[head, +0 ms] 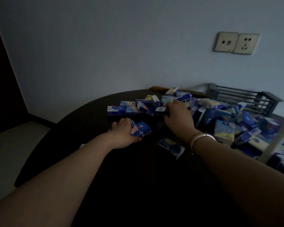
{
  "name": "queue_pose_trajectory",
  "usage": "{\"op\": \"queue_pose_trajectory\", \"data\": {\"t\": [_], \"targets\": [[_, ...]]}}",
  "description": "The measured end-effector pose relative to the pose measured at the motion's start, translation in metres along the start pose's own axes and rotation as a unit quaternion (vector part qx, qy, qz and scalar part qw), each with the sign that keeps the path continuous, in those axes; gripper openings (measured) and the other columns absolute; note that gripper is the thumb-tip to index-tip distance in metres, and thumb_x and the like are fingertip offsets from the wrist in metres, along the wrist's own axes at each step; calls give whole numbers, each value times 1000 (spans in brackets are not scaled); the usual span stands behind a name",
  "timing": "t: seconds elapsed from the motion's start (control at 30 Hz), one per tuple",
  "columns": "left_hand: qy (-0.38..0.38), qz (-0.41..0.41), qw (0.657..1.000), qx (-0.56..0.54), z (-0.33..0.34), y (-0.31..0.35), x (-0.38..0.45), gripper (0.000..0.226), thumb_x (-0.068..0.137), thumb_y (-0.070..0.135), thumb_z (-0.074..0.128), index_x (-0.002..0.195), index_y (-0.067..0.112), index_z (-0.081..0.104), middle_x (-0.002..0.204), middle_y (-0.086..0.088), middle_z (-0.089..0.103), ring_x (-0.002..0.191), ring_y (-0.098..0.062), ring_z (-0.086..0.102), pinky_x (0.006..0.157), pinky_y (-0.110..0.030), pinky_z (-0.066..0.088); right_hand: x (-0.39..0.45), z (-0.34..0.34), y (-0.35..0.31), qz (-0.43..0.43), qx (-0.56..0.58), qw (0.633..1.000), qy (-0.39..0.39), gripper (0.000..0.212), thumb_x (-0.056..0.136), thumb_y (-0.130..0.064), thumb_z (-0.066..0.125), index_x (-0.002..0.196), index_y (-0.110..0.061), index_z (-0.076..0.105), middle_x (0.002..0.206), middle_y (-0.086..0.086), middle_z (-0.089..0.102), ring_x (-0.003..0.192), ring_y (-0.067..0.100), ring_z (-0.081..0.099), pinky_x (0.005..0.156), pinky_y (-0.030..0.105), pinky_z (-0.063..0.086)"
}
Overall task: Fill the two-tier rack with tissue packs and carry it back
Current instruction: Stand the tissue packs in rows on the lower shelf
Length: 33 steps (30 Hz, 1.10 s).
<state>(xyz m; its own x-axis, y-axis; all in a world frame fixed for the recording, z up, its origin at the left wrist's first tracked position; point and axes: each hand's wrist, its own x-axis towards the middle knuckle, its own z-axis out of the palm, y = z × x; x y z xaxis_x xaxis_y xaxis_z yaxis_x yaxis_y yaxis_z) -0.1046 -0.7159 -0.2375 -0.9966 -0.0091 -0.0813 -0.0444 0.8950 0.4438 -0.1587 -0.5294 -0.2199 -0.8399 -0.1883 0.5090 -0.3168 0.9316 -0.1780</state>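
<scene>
Gathering step in hand, judged from the layout: loose tissue packs (184,110) heaped on the dark round surface (92,112), not yet moved into the rack (243,97).

Left hand (124,134) curled round a small cluster of packs (141,128) near the front of the heap, thumb and fingers closed on them. Right hand (177,115) laid over the middle of the heap, palm down, a dark pack (161,110) at the fingertips; whether truly gripped or only touched, cannot tell, because of blur and low light. Bracelet (202,138) on the right wrist.

Rack at the far right of the surface, just behind the heap: grey, with slatted bars, upper tier showing no packs. A pale post (279,138) crossing the right edge, maybe part of the same rack, but too blurred to say.

Next move, probably: lifting the gripped cluster across the heap and setting it flat in a tier. Needs a firm hold, since several packs in one hand could slip apart.

Packs small, rectangular, blue with yellow and white print, glossy wrap, lying at all angles, many overlapping. One more pack (170,145) apart, between the two forearms.

Wall sockets (236,43) above.
</scene>
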Motion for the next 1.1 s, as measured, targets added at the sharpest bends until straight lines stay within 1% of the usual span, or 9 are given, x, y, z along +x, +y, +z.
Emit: {"op": "queue_pose_trajectory", "data": {"t": [0.2, 0.33, 0.4, 0.53, 0.6, 0.8, 0.87, 0.93, 1.1], "targets": [[70, 52, 971, -223, -12, 32, -57, 68, 79, 38, 73, 133, 23, 34, 140, 0, 44, 127, -21, 45, 106, -42, 37, -61, -76, -17, 113, 262, 958, -11, 19, 83, -19, 62, 98, -16, 52, 83, -7, 57, 69, 5, 52, 60, 22, 42], [88, 173, 944, -267, -18, 68, -126, 56, 82, 24, 72, 125, 28, 37, 132, 6, 49, 114, -7, 51, 89, -22, 42, -117, -135, -20, 147, 334, 931, -1, 20, 85, -19, 63, 86, -26, 44, 82, -9, 57, 76, 15, 64, 68, 35, 57], [90, 225, 932, -271, -18, 87, -161, 55, 83, 22, 71, 126, 29, 37, 129, 9, 49, 109, -1, 51, 80, -13, 40, -145, -166, -18, 161, 356, 921, 11, 20, 85, -17, 63, 91, -21, 44, 85, -5, 58, 75, 18, 66, 63, 34, 58], [65, 310, 909, -271, -9, 128, -224, 56, 83, 21, 71, 126, 29, 37, 121, 17, 50, 102, 15, 50, 80, -3, 42, -203, -224, -1, 189, 409, 892, 28, 21, 84, -14, 63, 87, -21, 44, 82, 10, 67, 62, 25, 68, 68, 46, 59], [50, 341, 900, -266, 1, 152, -247, 58, 82, 23, 71, 128, 28, 37, 123, 18, 50, 104, 16, 48, 79, 0, 40, -233, -248, 9, 194, 429, 882, 16, 18, 86, -11, 58, 97, -16, 45, 80, 12, 67, 59, 24, 67, 65, 42, 59], [21, 402, 878, -259, 35, 218, -290, 57, 81, 21, 72, 127, 25, 38, 117, 17, 54, 103, 12, 53, 83, -5, 43, -312, -301, 53, 195, 399, 896, 8, 19, 89, -6, 54, 107, -10, 48, 85, 17, 68, 69, 30, 66, 72, 45, 56], [21, 416, 879, -231, 47, 233, -294, 57, 82, 22, 72, 127, 26, 37, 124, 9, 54, 108, 2, 56, 88, -15, 47, -329, -313, 73, 204, 362, 910, -5, 23, 88, -4, 53, 109, -11, 48, 91, 15, 69, 76, 32, 68, 74, 46, 55], [25, 409, 887, -212, 56, 245, -295, 56, 83, 24, 71, 126, 26, 35, 129, 3, 52, 110, -5, 56, 89, -23, 50, -341, -321, 91, 212, 317, 924, -28, 28, 87, -1, 53, 110, -15, 46, 101, 16, 67, 86, 34, 67, 77, 47, 55], [72, 380, 895, -223, 61, 254, -290, 54, 84, 29, 69, 125, 25, 35, 130, 4, 50, 110, -8, 53, 84, -20, 43, -351, -318, 113, 151, 201, 964, -81, 35, 91, -6, 55, 120, -22, 47, 115, 8, 61, 99, 28, 64, 77, 44, 58]]}}
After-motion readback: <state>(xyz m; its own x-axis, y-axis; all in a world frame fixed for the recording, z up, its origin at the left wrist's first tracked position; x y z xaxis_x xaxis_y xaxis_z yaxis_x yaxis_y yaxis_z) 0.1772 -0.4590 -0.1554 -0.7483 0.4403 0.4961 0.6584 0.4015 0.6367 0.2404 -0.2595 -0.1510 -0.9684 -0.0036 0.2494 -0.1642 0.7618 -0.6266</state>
